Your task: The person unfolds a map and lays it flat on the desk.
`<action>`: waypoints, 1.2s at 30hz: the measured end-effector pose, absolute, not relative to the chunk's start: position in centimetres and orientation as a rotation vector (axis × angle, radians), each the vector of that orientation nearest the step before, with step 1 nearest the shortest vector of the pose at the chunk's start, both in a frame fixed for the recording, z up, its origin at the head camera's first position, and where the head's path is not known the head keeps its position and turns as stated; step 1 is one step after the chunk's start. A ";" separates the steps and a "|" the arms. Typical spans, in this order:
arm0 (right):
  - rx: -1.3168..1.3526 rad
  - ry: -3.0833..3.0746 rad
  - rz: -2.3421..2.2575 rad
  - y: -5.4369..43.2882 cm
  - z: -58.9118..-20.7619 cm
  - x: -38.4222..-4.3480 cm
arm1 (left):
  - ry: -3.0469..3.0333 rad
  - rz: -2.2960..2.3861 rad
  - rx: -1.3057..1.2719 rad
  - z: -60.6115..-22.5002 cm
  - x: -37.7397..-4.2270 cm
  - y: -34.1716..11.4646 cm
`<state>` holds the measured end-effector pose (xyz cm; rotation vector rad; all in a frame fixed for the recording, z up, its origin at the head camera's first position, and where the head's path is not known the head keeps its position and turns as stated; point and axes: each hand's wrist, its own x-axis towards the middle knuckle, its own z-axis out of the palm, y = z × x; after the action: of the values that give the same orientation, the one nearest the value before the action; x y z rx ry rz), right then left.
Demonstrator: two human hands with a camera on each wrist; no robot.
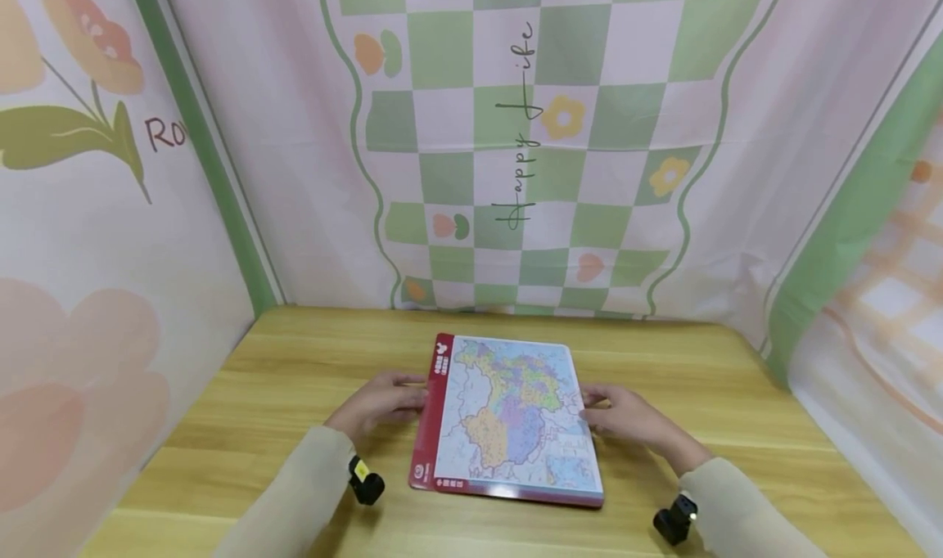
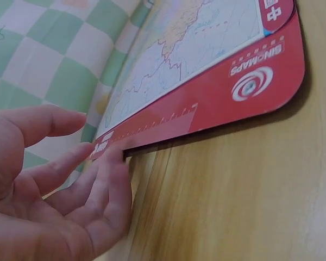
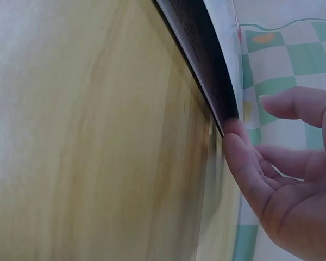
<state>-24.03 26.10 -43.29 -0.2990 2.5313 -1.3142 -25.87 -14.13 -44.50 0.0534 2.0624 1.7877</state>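
Note:
A laminated map [image 1: 508, 415] with a red border lies on the wooden table, its colored regions facing up. In the head view my left hand [image 1: 379, 404] is at its left red edge, fingertips right against it. The left wrist view shows that hand's loosely bent fingers [image 2: 100, 185] at the border, with the thumb apart above. At the opposite edge is my right hand [image 1: 629, 419]. Its fingertips [image 3: 233, 144] touch the map's edge from below in the right wrist view, thumb raised away. There the edge shows two layers with a dark gap between them.
The wooden table [image 1: 295, 362] reaches back to a curtain [image 1: 508, 132] with green and white checks. Patterned cloth hangs on both sides. Each wrist wears a small black camera [image 1: 366, 484] over a pale sleeve [image 1: 295, 492].

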 end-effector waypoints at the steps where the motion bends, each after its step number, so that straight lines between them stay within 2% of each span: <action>1: -0.302 2.537 -1.314 26.1 -43.3 -24.1 | 2.071 1.781 0.044 -44.5 -25.9 -14.1; 11: -0.273 2.548 -1.299 25.8 -42.9 -24.0 | 2.131 1.782 -0.074 -44.6 -26.2 -13.3; 19: -0.239 2.534 -1.353 25.6 -43.0 -24.1 | 2.202 1.754 -0.064 -44.5 -26.2 -12.6; 36: -0.340 2.498 -1.396 26.1 -42.1 -24.2 | 2.251 1.679 -0.030 -44.0 -25.9 -12.6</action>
<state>-24.16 26.08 -42.15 -0.3404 2.4984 -1.3959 -25.91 -12.56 -43.97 -0.0304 2.2510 1.6793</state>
